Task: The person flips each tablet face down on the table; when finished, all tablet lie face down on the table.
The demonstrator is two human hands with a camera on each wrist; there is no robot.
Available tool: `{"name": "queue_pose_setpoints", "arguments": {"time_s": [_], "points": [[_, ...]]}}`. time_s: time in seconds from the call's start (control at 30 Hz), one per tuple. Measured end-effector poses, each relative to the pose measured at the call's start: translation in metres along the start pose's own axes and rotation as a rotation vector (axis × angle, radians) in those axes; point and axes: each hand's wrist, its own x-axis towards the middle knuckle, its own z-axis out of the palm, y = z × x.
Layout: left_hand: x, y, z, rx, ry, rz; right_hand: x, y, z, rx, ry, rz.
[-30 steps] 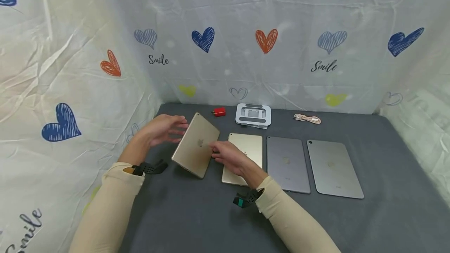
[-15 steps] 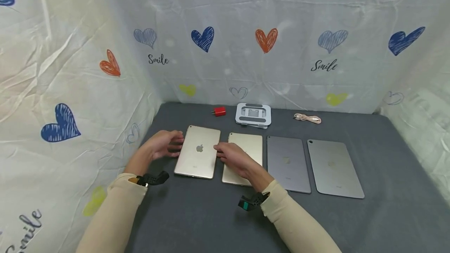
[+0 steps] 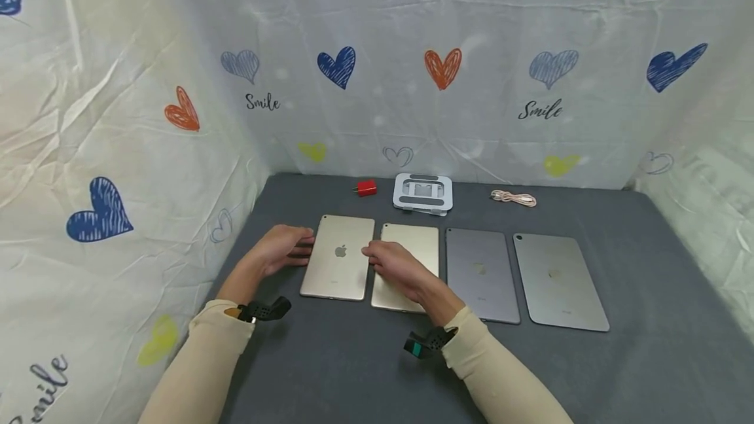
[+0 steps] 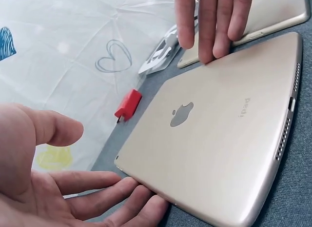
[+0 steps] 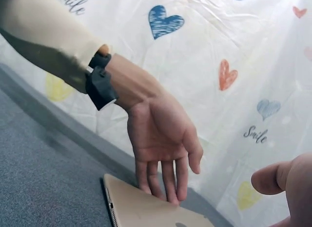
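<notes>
A gold tablet (image 3: 337,273) lies back up on the dark grey cloth, leftmost in a row of tablets. My left hand (image 3: 277,250) is at its left edge; in the left wrist view the fingertips touch that edge, with the thumb held apart. At the opposite long edge is my right hand (image 3: 400,267), its fingers pointing down straight in the left wrist view. That hand and wrist partly cover a second gold tablet (image 3: 423,241). Farther right lie a dark grey tablet (image 3: 483,280) and a silver-grey tablet (image 3: 559,286), both back up.
Behind the row are a red plug charger (image 3: 366,188), a folded silver stand (image 3: 422,193) and a bundled pinkish cable (image 3: 514,198). A pale curtain (image 3: 377,84) printed with hearts encloses the back and sides of the cloth-covered table (image 3: 330,371).
The leftmost gold tablet was tilted up between both hands, then came down onto the cloth. It has since shifted slightly right, and both hands moved with it.
</notes>
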Motion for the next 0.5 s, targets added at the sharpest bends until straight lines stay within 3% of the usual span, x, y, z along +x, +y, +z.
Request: {"name": "queue_pose_setpoints", "arguments": {"time_s": [0.13, 0.23, 0.4, 0.5], "points": [[-0.005, 0.001, -0.002, 0.121, 0.009, 0.043, -0.011, 0.000, -0.007, -0.034, 0.012, -0.037], [-0.020, 0.004, -0.008, 0.237, 0.048, 0.099, -0.030, -0.003, -0.022, -0.118, 0.036, -0.102], [-0.059, 0.022, -0.026, 0.428, 0.140, 0.266, -0.083, -0.012, -0.073, -0.317, 0.112, -0.261], [-0.083, 0.038, -0.041, 0.555, 0.276, 0.416, -0.122, -0.025, -0.111, -0.453, 0.212, -0.356]]}}
